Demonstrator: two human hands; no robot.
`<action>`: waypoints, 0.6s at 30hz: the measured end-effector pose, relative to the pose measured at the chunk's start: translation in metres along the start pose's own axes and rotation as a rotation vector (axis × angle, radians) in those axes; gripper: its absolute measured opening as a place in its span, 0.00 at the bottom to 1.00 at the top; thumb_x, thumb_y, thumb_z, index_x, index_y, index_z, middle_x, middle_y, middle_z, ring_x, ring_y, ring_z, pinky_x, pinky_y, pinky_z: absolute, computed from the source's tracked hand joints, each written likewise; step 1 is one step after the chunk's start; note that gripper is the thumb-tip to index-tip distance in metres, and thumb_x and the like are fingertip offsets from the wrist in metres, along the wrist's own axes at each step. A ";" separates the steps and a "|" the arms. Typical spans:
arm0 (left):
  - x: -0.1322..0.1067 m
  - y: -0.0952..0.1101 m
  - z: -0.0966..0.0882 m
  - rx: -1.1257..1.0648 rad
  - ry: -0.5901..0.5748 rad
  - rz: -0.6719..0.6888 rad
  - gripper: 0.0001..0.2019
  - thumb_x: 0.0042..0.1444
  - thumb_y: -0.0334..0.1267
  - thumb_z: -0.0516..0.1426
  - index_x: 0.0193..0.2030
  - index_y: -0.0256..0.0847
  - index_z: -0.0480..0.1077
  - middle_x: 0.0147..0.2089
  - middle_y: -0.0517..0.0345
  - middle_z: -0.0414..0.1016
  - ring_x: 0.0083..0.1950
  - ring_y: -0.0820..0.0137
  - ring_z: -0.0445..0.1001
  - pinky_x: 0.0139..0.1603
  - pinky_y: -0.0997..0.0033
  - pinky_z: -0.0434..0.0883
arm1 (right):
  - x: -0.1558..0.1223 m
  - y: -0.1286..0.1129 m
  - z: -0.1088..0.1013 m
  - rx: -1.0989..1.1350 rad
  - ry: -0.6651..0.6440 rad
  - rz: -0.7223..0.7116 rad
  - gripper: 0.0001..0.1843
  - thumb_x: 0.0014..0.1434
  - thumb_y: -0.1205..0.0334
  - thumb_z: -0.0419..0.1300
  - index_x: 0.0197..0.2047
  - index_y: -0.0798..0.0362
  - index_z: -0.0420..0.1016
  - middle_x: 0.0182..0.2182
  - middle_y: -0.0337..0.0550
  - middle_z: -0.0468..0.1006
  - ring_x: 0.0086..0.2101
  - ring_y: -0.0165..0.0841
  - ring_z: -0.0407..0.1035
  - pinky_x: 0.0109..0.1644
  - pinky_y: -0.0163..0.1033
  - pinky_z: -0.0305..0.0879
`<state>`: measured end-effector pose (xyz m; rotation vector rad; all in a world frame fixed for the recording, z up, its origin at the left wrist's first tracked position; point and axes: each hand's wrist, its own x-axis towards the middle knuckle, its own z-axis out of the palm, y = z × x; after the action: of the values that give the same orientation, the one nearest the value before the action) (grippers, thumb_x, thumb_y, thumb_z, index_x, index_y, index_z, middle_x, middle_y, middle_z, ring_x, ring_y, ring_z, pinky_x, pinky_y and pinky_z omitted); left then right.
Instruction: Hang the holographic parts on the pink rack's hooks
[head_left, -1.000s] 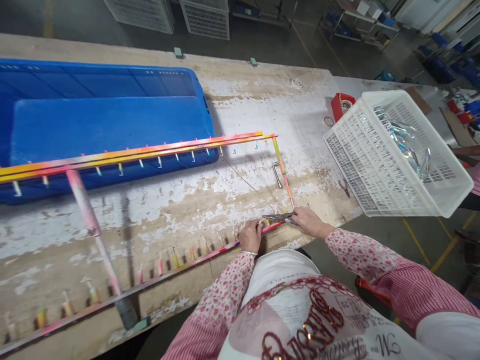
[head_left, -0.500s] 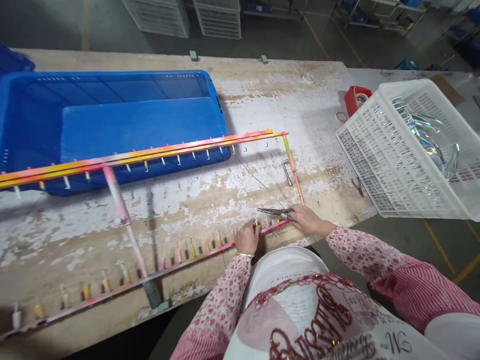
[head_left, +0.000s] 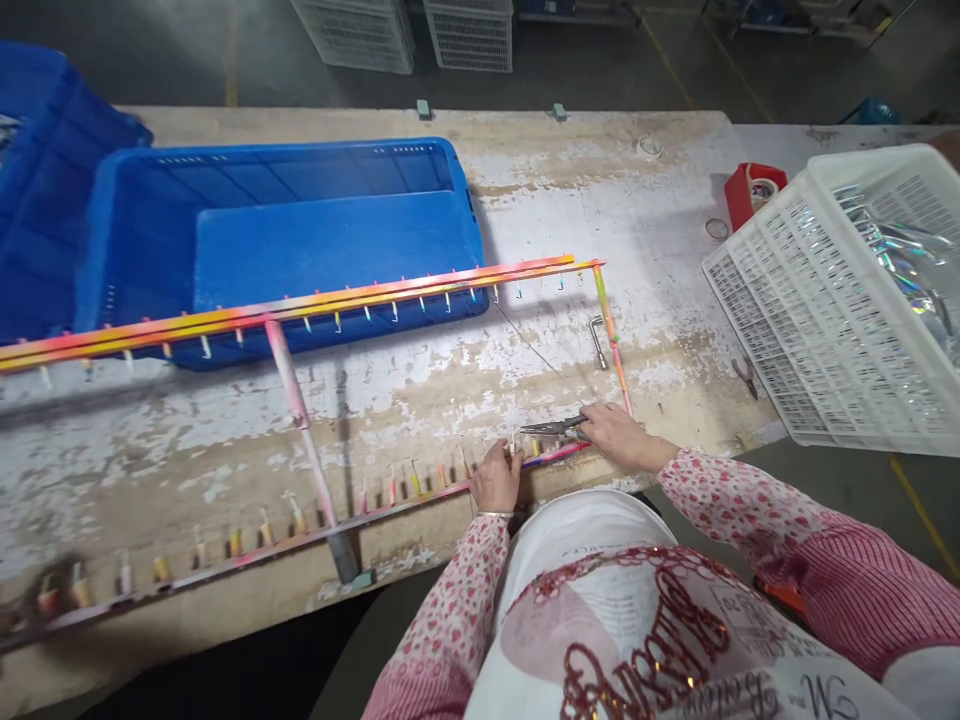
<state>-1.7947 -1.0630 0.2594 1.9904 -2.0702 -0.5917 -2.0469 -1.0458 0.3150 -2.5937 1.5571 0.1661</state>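
My left hand is closed at the lower rail of a long painted rack, its thumb and finger pinching a small whitish peg. Long-nose pliers are gripped in my right hand, just to the right. Their jaws point left, slightly apart, above the rail and close to my left fingertips. Several small coloured pegs stand along this rail on both sides of my left hand. The upper double bar, pink, orange and yellow, carries a row of small hooks.
A blue bin stands behind the upper bar, with another blue bin at its left. At right are a white crate of shiny pieces, a red tape holder, an L-shaped wrench and small pliers.
The view has swung left, so the table and rack sit further right in it. Both my hands have shifted slightly left along the rail, the pliers still in my right hand.
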 end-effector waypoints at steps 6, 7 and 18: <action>0.003 0.001 0.006 0.002 -0.004 0.026 0.14 0.63 0.41 0.55 0.51 0.40 0.75 0.47 0.50 0.79 0.47 0.59 0.76 0.43 0.65 0.66 | 0.016 -0.002 -0.008 -0.201 0.116 -0.112 0.09 0.65 0.70 0.52 0.40 0.59 0.74 0.44 0.55 0.70 0.45 0.44 0.61 0.47 0.48 0.57; 0.002 0.000 0.009 -0.007 0.013 0.048 0.13 0.63 0.40 0.55 0.50 0.40 0.75 0.47 0.51 0.78 0.47 0.60 0.76 0.43 0.66 0.66 | 0.018 -0.001 -0.010 -0.238 0.121 -0.127 0.09 0.65 0.70 0.52 0.39 0.59 0.74 0.43 0.55 0.69 0.44 0.45 0.61 0.47 0.48 0.57; -0.001 -0.008 0.019 -0.024 0.097 0.194 0.12 0.65 0.39 0.53 0.48 0.41 0.76 0.43 0.53 0.76 0.43 0.66 0.75 0.39 0.70 0.63 | 0.012 0.012 -0.016 -0.216 -0.015 -0.185 0.08 0.64 0.66 0.54 0.37 0.56 0.75 0.36 0.49 0.71 0.38 0.44 0.64 0.39 0.45 0.57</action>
<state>-1.7953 -1.0593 0.2393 1.7417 -2.1535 -0.4706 -2.0518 -1.0641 0.3282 -2.8753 1.3530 0.3546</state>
